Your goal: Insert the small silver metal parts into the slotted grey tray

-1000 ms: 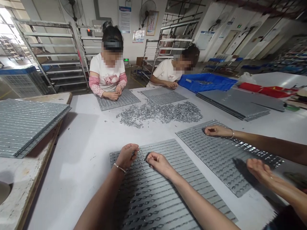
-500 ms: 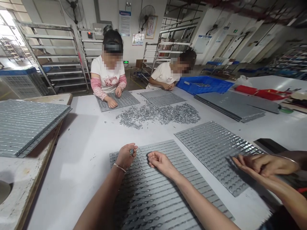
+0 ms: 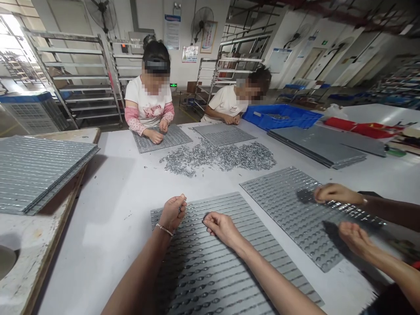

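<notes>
Reading the head view, the only feed I get: wearer's board [image 3: 259,236] lies flat on the white tabletop [image 3: 108,227], right in front of me, lower middle. Grey, ribbed with grooves; rows of small pieces [image 3: 187,292] fill its left side, while its right side shows bare grooves.

Left hand [image 3: 172,211] is over the board's far left corner, fingers curled and thumb up against them, a dark glint of metal showing in the grip; I log that as holding pieces, count unclear. Bracelet [image 3: 164,229] on that wrist. Right hand [image 3: 220,225] is just beside it, low over the board near the edge of the filled part, thumb and fingertips pressed together; can't tell whether a piece sits in that pinch.

Second board [image 3: 282,205] is to my right, near ours but apart, with a neighbour's hand [image 3: 333,192] above it, the other palm-up by its near edge. Beyond, a loose pile [image 3: 219,155] is spread mid-tabletop. Behind the pile, two co-workers [image 3: 152,103] bend over boards of their own. Blue bin [image 3: 298,123] with pieces inside, far right; flat sheets [image 3: 318,146] stacked in front of it. Ribbed stack [image 3: 42,170] at left, on a worn bench [image 3: 36,245]. Racks [image 3: 85,83] behind.
</notes>
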Action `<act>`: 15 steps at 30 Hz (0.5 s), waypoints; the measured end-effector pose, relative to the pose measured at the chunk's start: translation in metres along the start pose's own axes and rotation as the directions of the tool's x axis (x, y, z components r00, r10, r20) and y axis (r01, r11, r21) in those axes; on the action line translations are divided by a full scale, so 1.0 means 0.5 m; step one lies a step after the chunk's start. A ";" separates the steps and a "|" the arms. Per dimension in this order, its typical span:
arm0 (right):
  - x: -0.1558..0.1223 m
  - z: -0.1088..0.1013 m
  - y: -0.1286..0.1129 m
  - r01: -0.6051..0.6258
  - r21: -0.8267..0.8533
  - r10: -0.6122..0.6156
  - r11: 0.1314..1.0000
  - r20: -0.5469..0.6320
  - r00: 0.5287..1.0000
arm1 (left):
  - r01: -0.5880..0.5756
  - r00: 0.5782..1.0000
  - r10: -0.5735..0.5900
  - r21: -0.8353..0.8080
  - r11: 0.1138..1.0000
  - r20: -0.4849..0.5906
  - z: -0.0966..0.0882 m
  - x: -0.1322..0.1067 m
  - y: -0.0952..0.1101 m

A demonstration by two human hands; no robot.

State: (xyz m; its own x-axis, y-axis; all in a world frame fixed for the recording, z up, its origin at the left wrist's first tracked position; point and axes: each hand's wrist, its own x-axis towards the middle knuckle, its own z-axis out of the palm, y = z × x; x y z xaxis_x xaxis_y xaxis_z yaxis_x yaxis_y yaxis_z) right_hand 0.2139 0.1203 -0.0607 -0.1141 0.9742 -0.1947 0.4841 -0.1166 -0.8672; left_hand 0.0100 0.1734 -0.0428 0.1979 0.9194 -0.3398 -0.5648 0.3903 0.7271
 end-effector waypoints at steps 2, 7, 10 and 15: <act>0.003 0.010 0.000 -0.020 0.029 0.019 0.999 0.021 1.000 | -0.004 1.000 0.004 0.000 1.000 0.000 0.001 0.001 0.000; 0.011 0.031 -0.018 0.153 -0.264 -0.168 0.952 -0.036 0.985 | 0.004 1.000 -0.004 0.002 1.000 0.008 0.007 -0.005 0.006; 0.012 0.041 -0.023 0.133 -0.359 -0.160 0.924 -0.047 0.986 | 0.011 1.000 -0.011 0.008 1.000 0.015 0.008 -0.009 0.009; 0.013 0.054 -0.025 0.069 -0.347 -0.116 0.935 -0.117 0.986 | 0.024 0.999 -0.024 0.023 0.999 0.026 0.008 -0.010 0.007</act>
State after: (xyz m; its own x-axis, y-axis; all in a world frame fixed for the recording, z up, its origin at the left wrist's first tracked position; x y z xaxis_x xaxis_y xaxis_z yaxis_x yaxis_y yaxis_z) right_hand 0.1838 0.1228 -0.0635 -0.0668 0.9971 -0.0377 0.7461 0.0249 -0.6653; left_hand 0.0100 0.1701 -0.0363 0.2318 0.9107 -0.3419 -0.5411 0.4128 0.7327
